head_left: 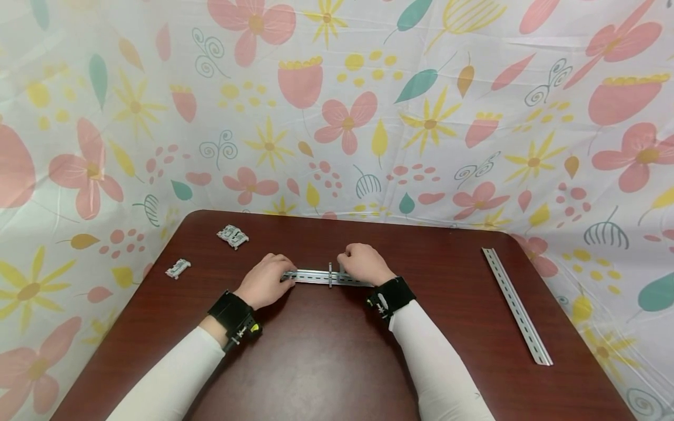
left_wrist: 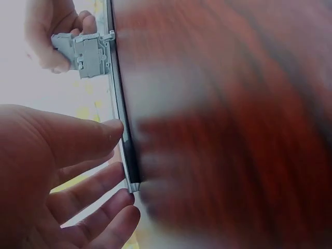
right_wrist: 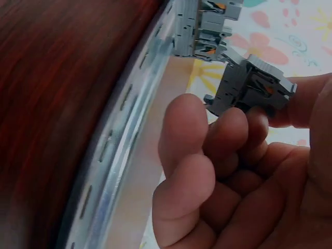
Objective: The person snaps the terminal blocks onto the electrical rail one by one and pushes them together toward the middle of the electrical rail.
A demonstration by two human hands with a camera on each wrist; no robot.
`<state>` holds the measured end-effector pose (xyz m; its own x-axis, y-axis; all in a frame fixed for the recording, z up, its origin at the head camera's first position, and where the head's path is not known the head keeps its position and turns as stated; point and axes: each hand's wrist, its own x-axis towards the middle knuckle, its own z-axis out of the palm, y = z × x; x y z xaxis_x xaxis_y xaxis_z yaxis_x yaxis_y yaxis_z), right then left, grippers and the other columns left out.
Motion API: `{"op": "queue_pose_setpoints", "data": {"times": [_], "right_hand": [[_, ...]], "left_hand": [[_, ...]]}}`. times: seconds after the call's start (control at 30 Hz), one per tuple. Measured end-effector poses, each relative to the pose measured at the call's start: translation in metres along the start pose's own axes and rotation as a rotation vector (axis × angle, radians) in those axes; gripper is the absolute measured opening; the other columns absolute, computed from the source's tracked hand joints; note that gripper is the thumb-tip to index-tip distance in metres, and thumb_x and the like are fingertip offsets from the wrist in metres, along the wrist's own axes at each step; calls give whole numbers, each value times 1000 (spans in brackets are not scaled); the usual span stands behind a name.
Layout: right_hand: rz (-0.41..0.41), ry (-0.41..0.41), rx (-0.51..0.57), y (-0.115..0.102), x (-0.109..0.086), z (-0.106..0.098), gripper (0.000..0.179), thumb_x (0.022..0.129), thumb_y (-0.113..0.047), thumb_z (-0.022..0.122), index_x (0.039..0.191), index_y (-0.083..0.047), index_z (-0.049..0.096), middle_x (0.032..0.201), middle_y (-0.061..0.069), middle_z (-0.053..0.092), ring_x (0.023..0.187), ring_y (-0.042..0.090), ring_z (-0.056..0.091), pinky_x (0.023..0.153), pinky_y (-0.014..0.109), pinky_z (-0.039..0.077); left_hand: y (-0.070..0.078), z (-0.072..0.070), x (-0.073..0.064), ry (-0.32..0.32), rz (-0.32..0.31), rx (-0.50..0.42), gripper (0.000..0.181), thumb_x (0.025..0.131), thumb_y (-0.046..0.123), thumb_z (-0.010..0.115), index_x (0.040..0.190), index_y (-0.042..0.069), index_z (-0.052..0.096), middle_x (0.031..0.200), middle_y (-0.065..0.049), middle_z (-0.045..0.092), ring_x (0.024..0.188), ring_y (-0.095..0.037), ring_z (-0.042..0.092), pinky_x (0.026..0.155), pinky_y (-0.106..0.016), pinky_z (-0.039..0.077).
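Note:
A slotted metal DIN rail (head_left: pixel 310 277) lies crosswise on the table. My left hand (head_left: pixel 268 282) pinches its left end, the thumb on one side and fingers on the other, as the left wrist view shows. One grey terminal block (left_wrist: pixel 93 58) sits upright across the rail to the right of that hand. My right hand (head_left: pixel 367 264) holds a second grey terminal block (right_wrist: pixel 254 87) between thumb and curled fingers. That held block is tilted, just to the right of the seated one and close beside it. The right hand partly hides the rail's right part in the head view.
Another, longer DIN rail (head_left: pixel 518 307) lies slanted at the table's right side. At the back left rests a small group of terminal blocks (head_left: pixel 233 235), with a single terminal block (head_left: pixel 178 268) nearer the left edge. A flowered curtain (head_left: pixel 347 117) hangs behind the brown table (head_left: pixel 316 362).

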<state>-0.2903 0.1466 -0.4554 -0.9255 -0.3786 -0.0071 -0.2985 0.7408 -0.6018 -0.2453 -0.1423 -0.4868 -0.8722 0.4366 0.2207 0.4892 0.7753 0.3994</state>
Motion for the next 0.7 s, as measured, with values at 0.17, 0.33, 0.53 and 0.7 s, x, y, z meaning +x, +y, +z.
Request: {"op": "queue_pose_setpoints", "data": {"times": [0.17, 0.33, 0.53, 0.7], "right_hand": [[42, -47, 3, 5, 3, 4, 43, 111, -20, 52, 70, -18, 42, 64, -2, 36, 55, 16, 35, 65, 35, 32], [68, -81, -25, 9, 6, 8, 43, 111, -23, 54, 69, -18, 46, 61, -2, 42, 52, 17, 43, 62, 34, 37], [97, -88, -70, 2, 5, 10, 42, 110, -23, 56, 69, -17, 48, 60, -1, 48, 51, 18, 50, 60, 33, 40], [105, -73, -115, -1, 7, 13, 44, 109, -24, 58, 67, -18, 47, 61, -3, 40, 52, 15, 38, 58, 32, 35]], "left_hand": [[-2, 0, 1, -6, -2, -5, 19, 102, 13, 82, 120, 8, 83, 119, -8, 76, 116, -31, 64, 99, -46, 56], [0, -1, 0, -19, -12, -5, 17, 101, 14, 83, 118, 10, 84, 117, -6, 75, 114, -29, 64, 97, -45, 56], [0, -1, 0, -24, -19, -4, 15, 101, 14, 84, 115, 11, 84, 115, -5, 74, 112, -28, 63, 96, -44, 56], [0, -2, 0, -31, -28, -4, 14, 101, 15, 83, 114, 11, 85, 114, -4, 73, 112, -28, 63, 95, -44, 56]]}}
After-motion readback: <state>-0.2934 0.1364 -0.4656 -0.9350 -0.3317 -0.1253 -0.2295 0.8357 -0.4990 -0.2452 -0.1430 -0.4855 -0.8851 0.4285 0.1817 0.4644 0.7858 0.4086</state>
